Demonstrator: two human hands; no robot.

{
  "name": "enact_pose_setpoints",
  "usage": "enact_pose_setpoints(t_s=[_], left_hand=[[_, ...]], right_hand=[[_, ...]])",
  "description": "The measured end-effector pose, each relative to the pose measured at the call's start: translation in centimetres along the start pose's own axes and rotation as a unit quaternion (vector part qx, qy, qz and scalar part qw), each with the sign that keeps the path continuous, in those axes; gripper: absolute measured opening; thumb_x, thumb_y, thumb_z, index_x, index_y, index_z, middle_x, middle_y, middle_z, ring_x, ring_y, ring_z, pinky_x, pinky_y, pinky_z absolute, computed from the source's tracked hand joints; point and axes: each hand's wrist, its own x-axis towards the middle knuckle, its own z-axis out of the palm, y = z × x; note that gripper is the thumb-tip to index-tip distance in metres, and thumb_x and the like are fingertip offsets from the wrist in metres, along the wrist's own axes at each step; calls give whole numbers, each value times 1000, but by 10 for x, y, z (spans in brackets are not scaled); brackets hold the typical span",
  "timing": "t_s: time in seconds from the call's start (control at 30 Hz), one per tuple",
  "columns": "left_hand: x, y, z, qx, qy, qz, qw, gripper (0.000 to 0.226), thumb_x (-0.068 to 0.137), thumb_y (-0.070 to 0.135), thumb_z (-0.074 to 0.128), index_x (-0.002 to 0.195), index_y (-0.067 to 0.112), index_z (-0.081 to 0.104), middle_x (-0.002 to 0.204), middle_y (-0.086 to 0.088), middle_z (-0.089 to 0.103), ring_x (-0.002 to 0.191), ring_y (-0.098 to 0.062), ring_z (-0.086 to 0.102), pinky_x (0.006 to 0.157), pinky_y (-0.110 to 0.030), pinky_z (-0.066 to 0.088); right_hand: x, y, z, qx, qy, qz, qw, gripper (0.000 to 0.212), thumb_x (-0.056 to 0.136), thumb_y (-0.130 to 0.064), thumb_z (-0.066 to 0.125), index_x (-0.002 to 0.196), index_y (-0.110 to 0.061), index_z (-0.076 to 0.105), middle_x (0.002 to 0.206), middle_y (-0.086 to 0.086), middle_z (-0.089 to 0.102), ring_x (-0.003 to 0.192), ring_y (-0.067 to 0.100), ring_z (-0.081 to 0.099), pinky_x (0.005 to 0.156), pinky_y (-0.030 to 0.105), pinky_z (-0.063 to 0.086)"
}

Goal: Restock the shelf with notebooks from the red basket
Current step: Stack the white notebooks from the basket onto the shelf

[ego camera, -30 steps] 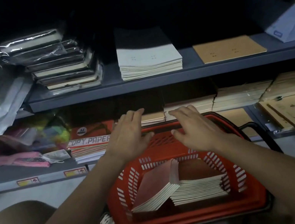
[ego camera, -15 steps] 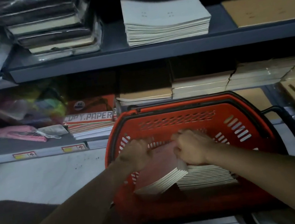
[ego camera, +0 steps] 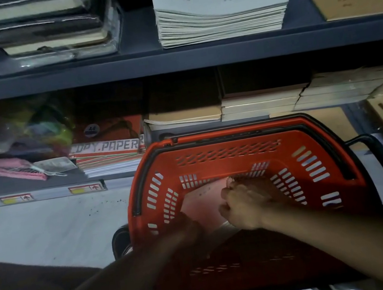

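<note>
Low in frame, both hands (ego camera: 224, 212) closed around pink-covered paper notebooks (ego camera: 201, 200) inside red slotted plastic basket (ego camera: 228, 161); none shelved yet, restocking barely begun.

"COPY.PAPER" is showing in white caps, first letters blurred, on the front edge of an orange ream pack (ego camera: 109, 147), up and to the left of the left hand (ego camera: 186, 224). A round dark badge (ego camera: 91, 130) on the pack's top is reading "A4", approx. Two shelf-edge stickers (ego camera: 85, 188) w/ arrows: text too small to read.
</note>
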Motion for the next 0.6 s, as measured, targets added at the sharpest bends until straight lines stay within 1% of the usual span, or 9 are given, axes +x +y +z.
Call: enact_pose_setpoints(t_s=[0.07, 0.13, 0.23, 0.33, 0.4, 0.47, 0.53, 0.6], left_hand=[[-4, 7, -5, -27, 20, -13, 999, 65, 93, 48, 54, 147, 14, 44, 143, -7, 52, 128, -25, 52, 105, -36, 43], [-9, 14, -11, -43, 35, -30, 998, 56, 99, 39, 55, 147, 14, 43, 142, -8, 52, 127, -25, 53, 100, -34, 44], [-6, 18, -10, -63, 68, -67, 993, 53, 104, 32, 48, 151, 10, 37, 146, -11, 48, 132, -27, 50, 104, -37, 44], [-4, 23, -8, -80, 110, -74, 988, 52, 106, 31, 44, 152, 9, 35, 149, -13, 46, 137, -29, 46, 112, -40, 41], [-4, 27, -9, -99, 129, -80, 983, 53, 109, 30, 38, 154, 5, 30, 156, -15, 38, 144, -30, 38, 116, -39, 33], [-6, 29, -14, -111, 123, -81, 983, 54, 109, 29, 35, 156, 4, 26, 161, -15, 32, 148, -30, 30, 119, -37, 25], [-2, 27, -15, -145, 127, -70, 979, 55, 106, 30, 40, 156, 7, 31, 161, -13, 32, 149, -31, 28, 122, -39, 23], [-4, 24, -17, -145, 148, -52, 977, 54, 104, 30, 44, 154, 9, 38, 160, -11, 35, 147, -32, 30, 122, -42, 25]], right_hand=[[-1, 0, -1, 6, -1, 1, 1000, 46, 97, -50, 44, 118, -13, 63, 127, 15, 60, 112, 34, 61, 86, 37, 49], [-2, -1, -3, 7, -2, 4, 1000, 46, 97, -49, 45, 120, -13, 63, 129, 15, 60, 115, 34, 60, 88, 36, 49], [-6, -2, -10, -2, -3, 14, 1000, 43, 97, -44, 46, 120, -12, 64, 130, 16, 62, 116, 35, 62, 85, 34, 48], [-11, -4, -21, 4, -2, 39, 999, 38, 97, -38, 50, 121, -12, 64, 131, 13, 63, 117, 31, 64, 79, 30, 42], [-14, -4, -27, 43, -11, 74, 996, 32, 97, -33, 54, 116, -11, 68, 122, 11, 69, 109, 27, 67, 72, 25, 40], [-16, -3, -31, 107, -21, 109, 988, 29, 97, -24, 55, 117, -8, 68, 112, 9, 70, 96, 22, 68, 60, 21, 39], [-17, -1, -31, 165, -34, 131, 977, 29, 98, -19, 53, 122, -6, 65, 106, 9, 66, 83, 18, 64, 45, 18, 34], [-18, 1, -28, 175, -18, 126, 976, 28, 101, -18, 52, 123, -8, 64, 100, 5, 63, 72, 11, 58, 40, 14, 32]])
